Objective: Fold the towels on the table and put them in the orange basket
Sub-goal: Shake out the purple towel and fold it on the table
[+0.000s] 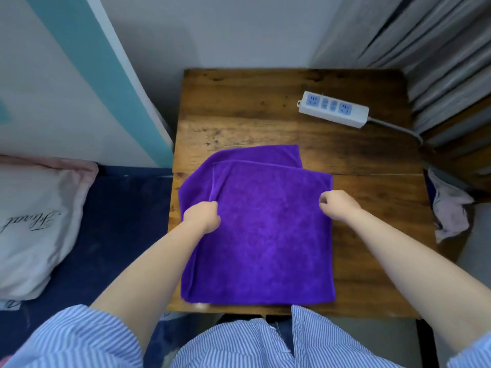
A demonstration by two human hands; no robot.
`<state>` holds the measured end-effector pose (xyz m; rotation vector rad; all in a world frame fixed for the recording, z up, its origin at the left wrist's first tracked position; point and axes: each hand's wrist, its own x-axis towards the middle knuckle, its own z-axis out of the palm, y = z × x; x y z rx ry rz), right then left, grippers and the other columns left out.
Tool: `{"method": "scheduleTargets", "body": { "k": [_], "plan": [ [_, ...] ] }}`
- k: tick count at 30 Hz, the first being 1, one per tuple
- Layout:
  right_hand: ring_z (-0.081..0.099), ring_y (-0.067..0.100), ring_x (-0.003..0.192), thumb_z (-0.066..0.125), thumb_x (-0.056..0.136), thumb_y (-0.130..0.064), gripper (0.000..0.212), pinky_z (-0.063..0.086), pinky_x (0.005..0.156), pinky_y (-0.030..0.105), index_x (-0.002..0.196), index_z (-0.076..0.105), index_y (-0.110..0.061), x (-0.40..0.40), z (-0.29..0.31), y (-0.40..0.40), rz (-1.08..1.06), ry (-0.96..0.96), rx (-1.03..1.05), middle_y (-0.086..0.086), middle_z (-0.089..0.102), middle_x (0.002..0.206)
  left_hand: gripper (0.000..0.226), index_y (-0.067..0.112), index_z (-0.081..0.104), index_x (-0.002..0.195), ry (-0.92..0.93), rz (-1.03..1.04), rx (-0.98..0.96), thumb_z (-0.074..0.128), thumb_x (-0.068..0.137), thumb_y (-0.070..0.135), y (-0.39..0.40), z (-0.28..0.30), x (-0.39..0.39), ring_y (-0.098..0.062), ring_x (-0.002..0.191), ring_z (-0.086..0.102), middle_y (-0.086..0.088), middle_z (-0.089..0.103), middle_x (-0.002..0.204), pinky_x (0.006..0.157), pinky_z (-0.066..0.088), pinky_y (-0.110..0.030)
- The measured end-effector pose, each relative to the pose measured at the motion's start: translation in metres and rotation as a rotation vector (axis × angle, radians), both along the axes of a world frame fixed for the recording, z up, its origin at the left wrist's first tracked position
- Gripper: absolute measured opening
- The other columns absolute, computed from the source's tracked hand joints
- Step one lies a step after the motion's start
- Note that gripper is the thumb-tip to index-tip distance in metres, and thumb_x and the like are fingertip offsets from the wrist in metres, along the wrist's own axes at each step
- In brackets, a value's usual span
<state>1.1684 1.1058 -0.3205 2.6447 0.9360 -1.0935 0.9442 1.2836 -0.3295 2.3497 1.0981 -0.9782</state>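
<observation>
Folding purple towel [265, 229] on worktop [372, 208] | left hand [202, 216] & right hand [337, 207] each pinch upper layer's side edges, towel between them | step: mid-fold, layers skewed | next: square edges, fold again | orange basket not in view

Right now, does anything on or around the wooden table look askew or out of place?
The purple towel is folded unevenly: its upper layer sits skewed, leaving the lower layer exposed at the far-left corner. A crumpled pale cloth hangs off the table's right edge. No orange basket is visible.
</observation>
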Motion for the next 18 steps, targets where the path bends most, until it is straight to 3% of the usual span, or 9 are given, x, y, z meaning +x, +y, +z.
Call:
{"method": "scheduleTargets", "body": {
  "k": [3, 6, 10, 14, 18],
  "plan": [
    [0.052, 0.03, 0.115, 0.044, 0.092, -0.013, 0.031, 0.045, 0.094, 0.034, 0.119, 0.058, -0.007, 0.02, -0.008, 0.018, 0.016, -0.084, 0.06, 0.014, 0.058, 0.123, 0.029, 0.008, 0.045, 0.121, -0.076, 0.047, 0.053, 0.037, 0.096, 0.017, 0.011, 0.001, 0.039, -0.031, 0.111, 0.055, -0.011, 0.055, 0.122, 0.077, 0.044, -0.037],
    [0.039, 0.031, 0.126, 0.044, 0.089, -0.01, 0.04, 0.038, 0.102, 0.039, 0.129, 0.048, -0.008, 0.042, -0.019, 0.036, 0.053, -0.122, 0.06, 0.014, 0.046, 0.133, 0.034, 0.008, 0.04, 0.127, -0.172, 0.101, 0.121, 0.034, 0.094, 0.009, 0.029, -0.008, 0.073, -0.031, 0.119, 0.047, -0.012, 0.048, 0.129, 0.086, 0.044, -0.04],
    [0.042, 0.03, 0.123, 0.047, 0.088, -0.007, 0.037, 0.043, 0.098, 0.039, 0.125, 0.048, -0.008, 0.062, -0.033, 0.054, 0.112, -0.116, 0.022, 0.013, 0.046, 0.129, 0.04, 0.009, 0.041, 0.132, -0.182, -0.025, 0.176, 0.037, 0.092, 0.006, 0.055, -0.029, 0.106, -0.028, 0.126, 0.038, -0.009, 0.043, 0.136, 0.096, 0.041, -0.038],
    [0.049, 0.029, 0.114, 0.048, 0.085, -0.005, 0.025, 0.045, 0.09, 0.036, 0.108, 0.058, -0.008, 0.072, -0.033, 0.065, 0.161, -0.078, -0.063, 0.013, 0.059, 0.114, 0.037, 0.009, 0.042, 0.128, -0.096, -0.124, 0.199, 0.039, 0.091, 0.006, 0.064, -0.042, 0.114, -0.029, 0.124, 0.04, -0.011, 0.049, 0.13, 0.097, 0.038, -0.037],
    [0.059, 0.028, 0.101, 0.05, 0.083, -0.008, 0.022, 0.048, 0.076, 0.031, 0.097, 0.067, -0.011, 0.082, -0.028, 0.067, 0.122, -0.004, -0.18, 0.012, 0.065, 0.106, 0.024, 0.007, 0.056, 0.111, -0.189, -0.019, 0.098, 0.047, 0.089, 0.012, 0.076, -0.044, 0.108, -0.031, 0.116, 0.048, -0.013, 0.058, 0.117, 0.091, 0.04, -0.037]
  ]
}}
